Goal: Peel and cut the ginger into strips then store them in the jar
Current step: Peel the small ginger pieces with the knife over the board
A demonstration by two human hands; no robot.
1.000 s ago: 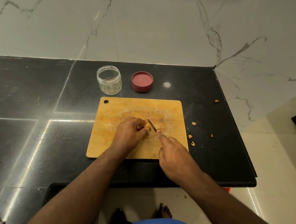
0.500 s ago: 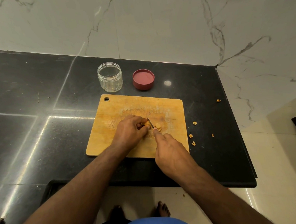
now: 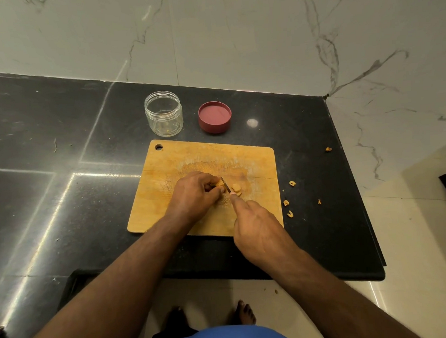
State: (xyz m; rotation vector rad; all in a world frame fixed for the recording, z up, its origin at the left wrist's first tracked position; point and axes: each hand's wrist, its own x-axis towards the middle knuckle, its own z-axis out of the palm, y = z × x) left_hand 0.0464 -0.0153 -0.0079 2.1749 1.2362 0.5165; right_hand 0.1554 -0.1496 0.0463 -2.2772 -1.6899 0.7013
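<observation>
A wooden cutting board (image 3: 190,157) lies on the black counter. My left hand (image 3: 196,194) pinches a small piece of peeled ginger (image 3: 219,184) against the board. My right hand (image 3: 257,229) grips a knife, forefinger stretched along its back; the blade (image 3: 226,186) stands in the ginger just right of my left fingertips. Cut ginger pieces (image 3: 236,189) lie to the right of the blade. The knife handle is hidden in my palm. Behind the board stand a clear jar (image 3: 163,113), open, and its red lid (image 3: 214,116).
Ginger peel scraps (image 3: 288,206) lie on the counter right of the board, another scrap (image 3: 328,149) further back. The counter's right edge (image 3: 359,199) drops to a tiled floor. A marble wall rises behind. My bare feet show below the counter's front edge.
The blade has shifted slightly left into the ginger, close to my left fingertips. Both hands stay on the board in nearly the same spot.
</observation>
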